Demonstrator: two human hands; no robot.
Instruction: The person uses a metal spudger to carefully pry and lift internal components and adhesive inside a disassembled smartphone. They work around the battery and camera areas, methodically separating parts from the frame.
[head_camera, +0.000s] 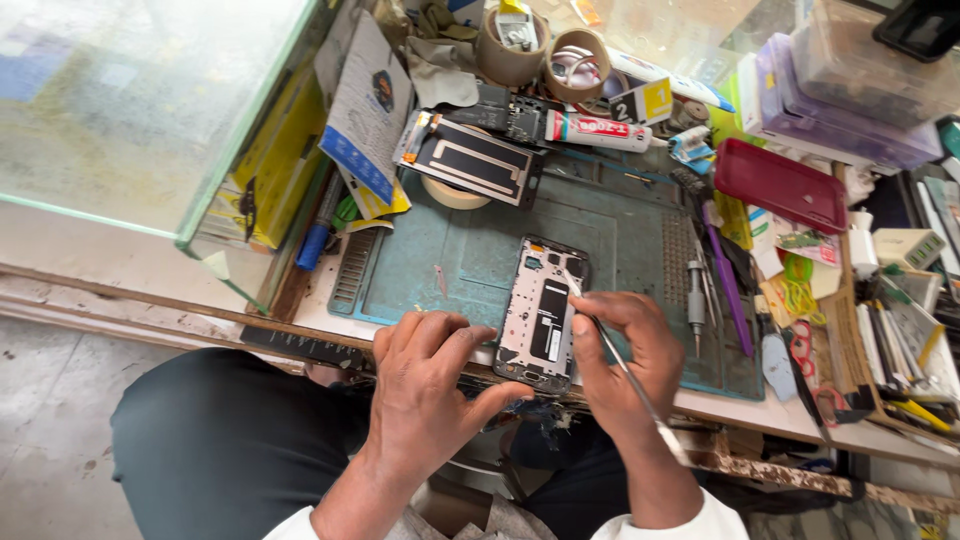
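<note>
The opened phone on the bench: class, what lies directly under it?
Under the opened phone lies the worn teal work mat. The left hand steadies its near end; the right hand holds a thin tool. The patch beneath the phone is hidden.
</note>
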